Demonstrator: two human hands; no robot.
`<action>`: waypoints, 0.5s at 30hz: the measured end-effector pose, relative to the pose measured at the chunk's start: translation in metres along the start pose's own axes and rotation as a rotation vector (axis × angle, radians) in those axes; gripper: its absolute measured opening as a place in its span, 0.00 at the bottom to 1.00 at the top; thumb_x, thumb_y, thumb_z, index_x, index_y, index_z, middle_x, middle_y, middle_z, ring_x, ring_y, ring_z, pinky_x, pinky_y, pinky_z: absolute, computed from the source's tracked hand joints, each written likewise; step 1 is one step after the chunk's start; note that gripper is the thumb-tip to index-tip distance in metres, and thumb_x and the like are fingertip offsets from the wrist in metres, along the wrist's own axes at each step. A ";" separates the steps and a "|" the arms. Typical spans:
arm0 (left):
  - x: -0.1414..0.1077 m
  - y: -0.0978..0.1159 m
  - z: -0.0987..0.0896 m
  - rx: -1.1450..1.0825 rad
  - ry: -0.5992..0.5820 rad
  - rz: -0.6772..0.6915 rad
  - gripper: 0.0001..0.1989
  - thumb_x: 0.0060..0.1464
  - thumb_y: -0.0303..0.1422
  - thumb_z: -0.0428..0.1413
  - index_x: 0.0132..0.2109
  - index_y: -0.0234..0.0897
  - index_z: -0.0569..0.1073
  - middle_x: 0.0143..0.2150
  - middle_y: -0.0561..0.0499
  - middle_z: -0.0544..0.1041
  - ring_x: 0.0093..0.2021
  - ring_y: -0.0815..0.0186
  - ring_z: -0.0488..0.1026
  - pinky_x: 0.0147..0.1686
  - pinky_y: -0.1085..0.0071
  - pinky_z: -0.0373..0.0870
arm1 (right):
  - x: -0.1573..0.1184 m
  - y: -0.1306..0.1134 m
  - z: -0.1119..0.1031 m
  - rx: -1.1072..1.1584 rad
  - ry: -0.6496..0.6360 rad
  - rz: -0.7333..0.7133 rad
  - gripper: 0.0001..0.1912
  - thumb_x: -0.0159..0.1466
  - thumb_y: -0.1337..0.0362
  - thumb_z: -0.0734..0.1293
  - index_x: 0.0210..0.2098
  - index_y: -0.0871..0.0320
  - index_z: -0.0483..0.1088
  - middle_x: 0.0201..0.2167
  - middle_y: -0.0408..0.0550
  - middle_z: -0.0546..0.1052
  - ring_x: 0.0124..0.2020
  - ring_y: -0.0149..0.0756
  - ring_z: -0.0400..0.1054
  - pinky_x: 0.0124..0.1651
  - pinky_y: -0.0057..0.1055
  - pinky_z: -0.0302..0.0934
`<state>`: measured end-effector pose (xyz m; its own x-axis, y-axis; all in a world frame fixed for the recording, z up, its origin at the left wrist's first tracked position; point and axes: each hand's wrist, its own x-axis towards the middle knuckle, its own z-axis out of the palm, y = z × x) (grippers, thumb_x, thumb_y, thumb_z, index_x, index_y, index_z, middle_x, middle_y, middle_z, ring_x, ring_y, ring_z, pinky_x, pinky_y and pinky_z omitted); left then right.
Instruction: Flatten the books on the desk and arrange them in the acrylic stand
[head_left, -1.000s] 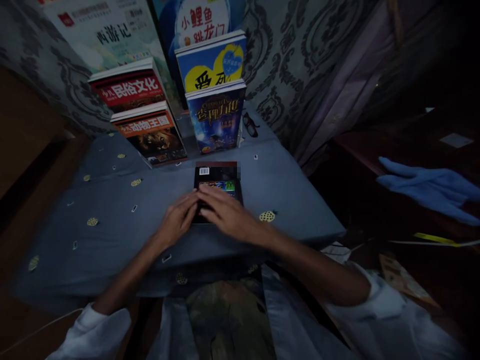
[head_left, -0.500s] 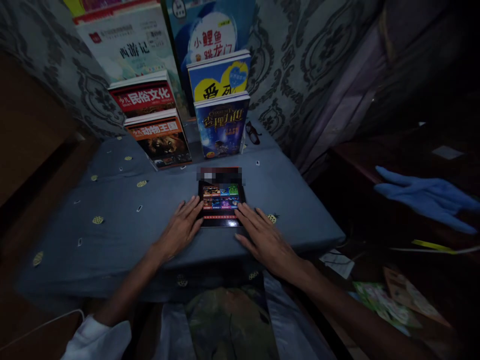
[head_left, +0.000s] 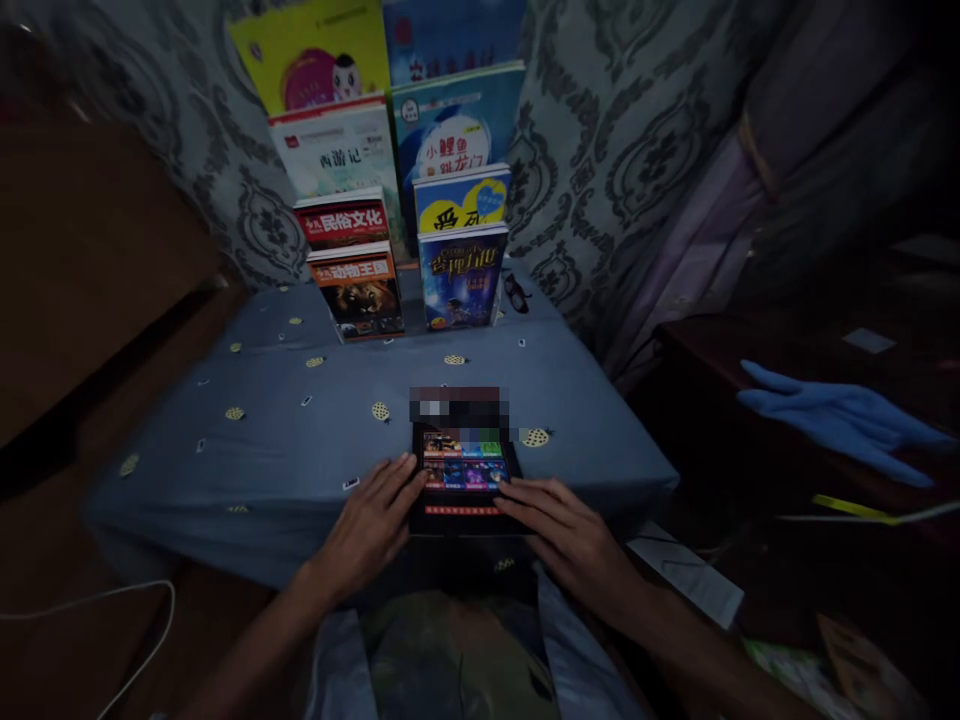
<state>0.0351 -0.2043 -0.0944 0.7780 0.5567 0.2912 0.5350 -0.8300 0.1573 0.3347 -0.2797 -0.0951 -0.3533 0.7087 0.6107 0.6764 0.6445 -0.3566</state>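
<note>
A dark book (head_left: 465, 500) with a grid of small colourful pictures and a red strip on its cover is at the front edge of the table. My left hand (head_left: 381, 505) grips its left side, the thumb over the cover. On the right side, my right hand (head_left: 559, 515) has its fingers over the cover's edge; the parts of both hands beneath the book are hidden. A blurred patch hides the top of the cover.
Two tiered stacks of upright books stand at the back, among them a lion-cover book (head_left: 365, 295) and a dark blue book (head_left: 463, 280). Glasses (head_left: 517, 294) lie beside them on the blue tablecloth (head_left: 277, 460). A blue glove (head_left: 832, 415) is at the right.
The book has come towards me, from lying on the cloth to the table's front edge, with both hands at its sides. My view has also shifted, showing more of the upper books.
</note>
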 end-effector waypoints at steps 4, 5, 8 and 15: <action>-0.004 0.007 -0.017 -0.215 0.146 -0.045 0.30 0.62 0.23 0.49 0.69 0.46 0.59 0.69 0.44 0.65 0.68 0.58 0.64 0.65 0.55 0.65 | 0.019 -0.013 -0.022 0.135 0.073 -0.070 0.21 0.69 0.71 0.63 0.60 0.50 0.70 0.48 0.51 0.81 0.49 0.42 0.75 0.47 0.41 0.75; 0.000 0.009 -0.025 -0.291 0.185 -0.075 0.26 0.64 0.25 0.50 0.67 0.45 0.63 0.68 0.44 0.67 0.67 0.58 0.65 0.64 0.56 0.65 | 0.025 -0.015 -0.028 0.159 0.094 -0.078 0.21 0.69 0.71 0.64 0.60 0.49 0.70 0.48 0.50 0.82 0.49 0.42 0.75 0.47 0.41 0.74; 0.019 0.012 -0.047 -0.500 0.285 -0.173 0.15 0.66 0.34 0.51 0.58 0.42 0.71 0.60 0.45 0.74 0.63 0.57 0.69 0.63 0.58 0.66 | 0.044 -0.017 -0.038 0.204 0.181 -0.045 0.20 0.69 0.68 0.65 0.59 0.47 0.71 0.47 0.49 0.82 0.48 0.42 0.76 0.49 0.41 0.73; 0.086 -0.005 -0.031 -0.818 0.478 -0.362 0.24 0.68 0.49 0.42 0.54 0.38 0.72 0.52 0.44 0.77 0.54 0.58 0.73 0.58 0.61 0.68 | 0.071 0.029 0.000 0.243 0.321 0.321 0.20 0.70 0.51 0.61 0.52 0.55 0.76 0.43 0.52 0.82 0.43 0.46 0.77 0.46 0.41 0.72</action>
<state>0.0892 -0.1538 -0.0406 0.3047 0.8566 0.4163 0.1836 -0.4817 0.8569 0.3297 -0.2108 -0.0620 0.0895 0.7825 0.6162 0.5347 0.4842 -0.6926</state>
